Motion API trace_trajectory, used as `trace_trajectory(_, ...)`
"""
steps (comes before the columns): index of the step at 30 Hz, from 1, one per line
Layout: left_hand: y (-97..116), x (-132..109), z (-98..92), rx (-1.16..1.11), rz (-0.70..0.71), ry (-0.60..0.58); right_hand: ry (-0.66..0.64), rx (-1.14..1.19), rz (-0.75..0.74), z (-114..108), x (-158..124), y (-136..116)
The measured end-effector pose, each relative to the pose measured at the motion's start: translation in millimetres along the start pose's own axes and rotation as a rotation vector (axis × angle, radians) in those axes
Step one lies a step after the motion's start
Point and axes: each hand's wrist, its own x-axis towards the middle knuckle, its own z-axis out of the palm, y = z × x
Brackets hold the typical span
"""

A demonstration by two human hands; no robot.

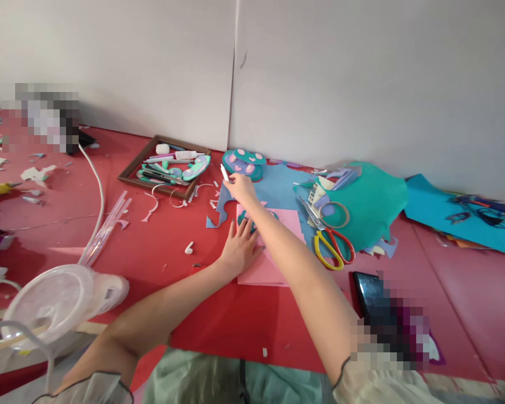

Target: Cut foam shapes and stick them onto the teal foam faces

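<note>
On the head camera, the right hand (243, 189) pinched a thin white stick (224, 173) by its lower end, and the rest stuck out past the fingertips. The left hand (239, 248) lay flat with its fingers spread, pressing a teal cut-out (244, 215) onto the pink sheet (261, 272) beneath them. The sheet looked light, soft and floppy, and probably apt to slide, so it seemed best pinned flat near an edge. Scissors (332, 241) lay to the right of the fingers.

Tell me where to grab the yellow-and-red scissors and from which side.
Take the scissors by the two handle loops, yellow and red, which lie nearest the person on the red surface. The blades point away toward the wall, beside the tape ring, so coming from the near side, probably right of the right hand holding a white pen, looks best.
</note>
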Motion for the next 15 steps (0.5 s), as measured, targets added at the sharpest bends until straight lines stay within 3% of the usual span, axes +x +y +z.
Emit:
trace_trajectory(8,1,4,-1.9,0.004,0.025,-0.123,-0.027,0.130,0.113,21,-8,-30)
trace_trajectory(12,1,2,-0.2,-0.009,-0.002,-0.052,0.034,0.242,0.059,7,-7,-13)
trace_trajectory(15,0,-1,1.8,0.004,0.003,-0.001,0.124,0.507,0.220,-12,1,13)
